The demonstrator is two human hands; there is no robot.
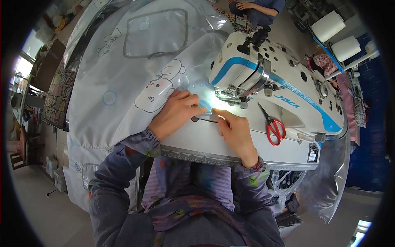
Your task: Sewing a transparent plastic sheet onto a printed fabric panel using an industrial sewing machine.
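Head cam, looking down: L hand (175,111) resting on pale printed cloth (107,119), fingers curling, can't tell if pinching. R hand (236,132) bending its fingers, index stretching twd L hand, tips just apart; can't tell if pinching cloth edge. Cloth spreading across L side & beyond white tabletop (185,138), its edge lying nr white-&-blue sewing machine (288,88). Red-handled scissors (275,133) lying R of R hand. Person (263,9) sitting at top.

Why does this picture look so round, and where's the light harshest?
Head view: a fisheye lens gives the round image and black corners; head view again: glare is whitest under the sewing machine head, near the left hand and right hand.
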